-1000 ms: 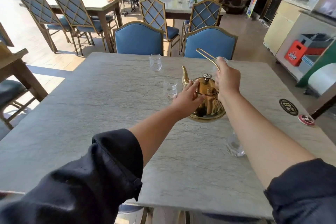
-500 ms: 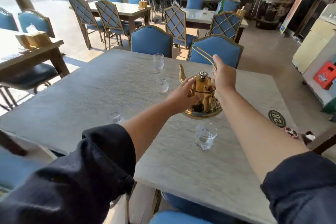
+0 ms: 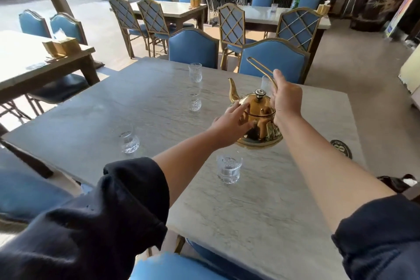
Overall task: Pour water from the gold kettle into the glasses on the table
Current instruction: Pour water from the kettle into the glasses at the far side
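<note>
The gold kettle [image 3: 261, 120] stands on the grey stone table [image 3: 261, 216], spout pointing to the far left. My right hand [image 3: 285, 100] grips its thin wire handle, raised above the lid. My left hand [image 3: 230, 124] lies against the kettle's near-left side with fingers spread, not closed around it. A glass [image 3: 228, 169] holding some water stands just in front of the kettle. Other clear glasses stand at the left [image 3: 129, 141], in the middle [image 3: 195, 103] and at the far edge [image 3: 195, 72]. One more glass [image 3: 264, 83] shows partly behind my right hand.
Blue padded chairs [image 3: 193, 51] stand along the table's far side, and a blue seat [image 3: 172, 267] is just below me. A round dark coaster [image 3: 341, 148] lies near the right edge. A wooden table [image 3: 29, 61] stands at the left, more tables and chairs behind.
The view has swung left and pulled back, bringing the near and left glasses into sight. My left fingers have spread on the kettle's side. The kettle and my right hand stay put.
</note>
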